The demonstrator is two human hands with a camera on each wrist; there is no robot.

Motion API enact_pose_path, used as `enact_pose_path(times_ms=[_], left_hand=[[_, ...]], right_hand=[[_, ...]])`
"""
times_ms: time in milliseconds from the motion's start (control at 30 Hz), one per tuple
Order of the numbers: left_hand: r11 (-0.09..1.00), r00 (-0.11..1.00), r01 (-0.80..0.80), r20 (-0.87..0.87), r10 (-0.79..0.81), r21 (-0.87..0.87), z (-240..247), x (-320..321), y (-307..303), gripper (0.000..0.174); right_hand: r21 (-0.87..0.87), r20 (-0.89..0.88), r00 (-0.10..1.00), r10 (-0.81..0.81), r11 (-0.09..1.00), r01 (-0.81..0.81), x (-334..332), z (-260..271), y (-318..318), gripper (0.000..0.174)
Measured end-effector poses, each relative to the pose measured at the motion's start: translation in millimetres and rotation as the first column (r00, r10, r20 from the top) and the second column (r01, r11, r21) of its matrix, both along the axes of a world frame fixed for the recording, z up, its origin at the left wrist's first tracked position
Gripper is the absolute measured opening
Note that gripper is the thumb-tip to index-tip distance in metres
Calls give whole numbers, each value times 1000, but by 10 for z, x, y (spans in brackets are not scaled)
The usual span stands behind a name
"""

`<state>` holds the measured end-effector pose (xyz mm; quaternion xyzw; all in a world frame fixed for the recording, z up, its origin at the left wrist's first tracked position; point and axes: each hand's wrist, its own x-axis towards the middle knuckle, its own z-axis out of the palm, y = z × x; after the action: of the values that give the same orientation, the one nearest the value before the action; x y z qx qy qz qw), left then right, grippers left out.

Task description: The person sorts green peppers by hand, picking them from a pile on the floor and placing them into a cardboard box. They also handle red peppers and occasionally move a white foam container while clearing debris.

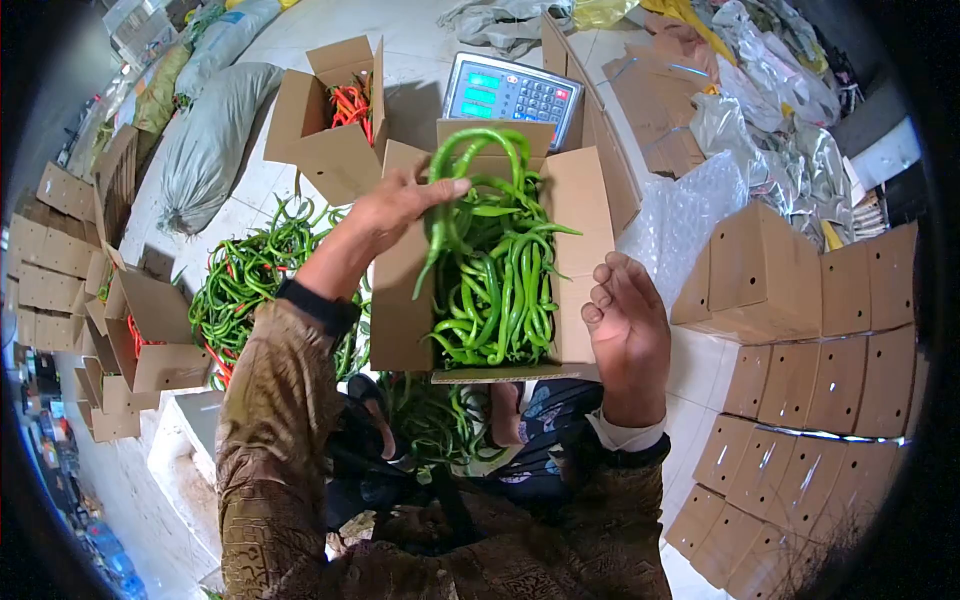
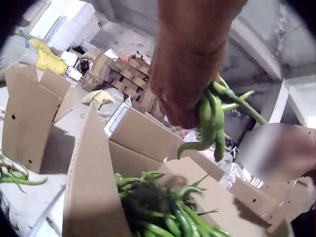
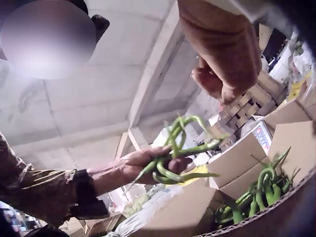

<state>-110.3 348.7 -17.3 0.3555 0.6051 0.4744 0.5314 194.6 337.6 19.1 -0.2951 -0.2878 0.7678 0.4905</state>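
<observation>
Probably loading; grips peppers (image 2: 206,118) with left hand (image 1: 393,212) over far-left corner of box (image 1: 400,310), apart from empty right hand (image 1: 632,340); needs lowering inside.

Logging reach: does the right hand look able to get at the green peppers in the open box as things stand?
Probably yes: the right hand looks empty near the right flap, and the near boxed peppers lie uncovered; the left hand's bunch hangs farther left.

- Above the central carton (image 1: 585,215), the left hand (image 1: 395,208) and raised green peppers (image 1: 438,232) obstruct its left half.
- The right hand (image 1: 632,335) blocks its near right side.
- Behind it, the scale (image 1: 515,95).
- Room: floor strip (image 1: 697,362) between it and stacked cartons (image 1: 790,385).
</observation>
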Motion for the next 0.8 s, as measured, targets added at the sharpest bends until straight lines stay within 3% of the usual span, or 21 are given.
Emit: enact_pose_path(times_ms=[33, 67, 167, 233, 300, 367, 433, 467, 533, 567, 600, 633, 667, 700, 767, 800], left_hand=[[997, 977, -74, -200, 80, 38, -32, 9, 81, 68], [979, 914, -196, -352, 204, 58, -131, -54, 201, 56], [989, 962, -67, -256, 99, 131, -33, -136, 48, 61], [988, 947, -73, -301, 112, 138, 55, -146, -138, 52], [987, 984, -110, -125, 124, 113, 158, -242, -363, 44], [998, 988, -41, -149, 48, 53, 302, -422, -662, 39], [997, 986, -71, -154, 66, -24, 481, -591, -1062, 38], [979, 977, -178, -136, 164, -101, 592, -625, -1276, 38], [957, 956, -253, -188, 225, -140, 444, -966, -1795, 41], [946, 947, -298, -163, 277, -124, 327, -1082, -2105, 40], [915, 927, -362, -175, 332, -180, 206, -1148, -2367, 38], [914, 929, -366, -119, 350, -176, -241, -1427, -2793, 34], [873, 887, -461, -57, 458, -159, -564, -1438, -3095, 28], [680, 711, -701, -133, 691, -213, -716, -1241, -3200, 21], [743, 806, -586, -137, 576, -323, -854, -1198, -3331, 23], [805, 844, -537, -140, 518, -254, -907, -1210, -3274, 24]], right_hand=[[-16, 5, 1000, -12, 1000, 12, 9, 14, 20, 20], [-15, 6, 1000, -16, 1000, 16, 17, 36, 36, 20], [-33, 97, 995, -39, 999, 43, 20, 71, 14, 19], [-19, 183, 983, -29, 999, 33, 11, 113, 16, 15], [-46, 234, 972, -9, 999, 20, -25, 213, -25, 12], [-67, 278, 960, 22, 998, -3, -82, 264, -72, 10], [70, 375, 919, 124, 984, -161, -103, 256, -201, 9], [207, 434, 895, 101, 956, -208, -149, 153, -311, 14], [44, 587, 728, 355, 883, -467, -218, 325, -559, 14], [-153, 356, 767, 534, 843, -516, -277, 228, -714, 15], [-188, 320, 717, 619, 784, -592, -363, 255, -849, 15], [-151, 319, 622, 716, 686, -712, -418, 144, -961, 18], [-191, 218, 617, 756, 653, -733, -509, -11, -1108, 18], [-227, 115, 613, 782, 622, -750, -587, -117, -1206, 19], [-224, 186, 589, 786, 618, -754, -683, -41, -1202, 18], [-212, 249, 551, 796, 600, -771, -727, 19, -1168, 17]])
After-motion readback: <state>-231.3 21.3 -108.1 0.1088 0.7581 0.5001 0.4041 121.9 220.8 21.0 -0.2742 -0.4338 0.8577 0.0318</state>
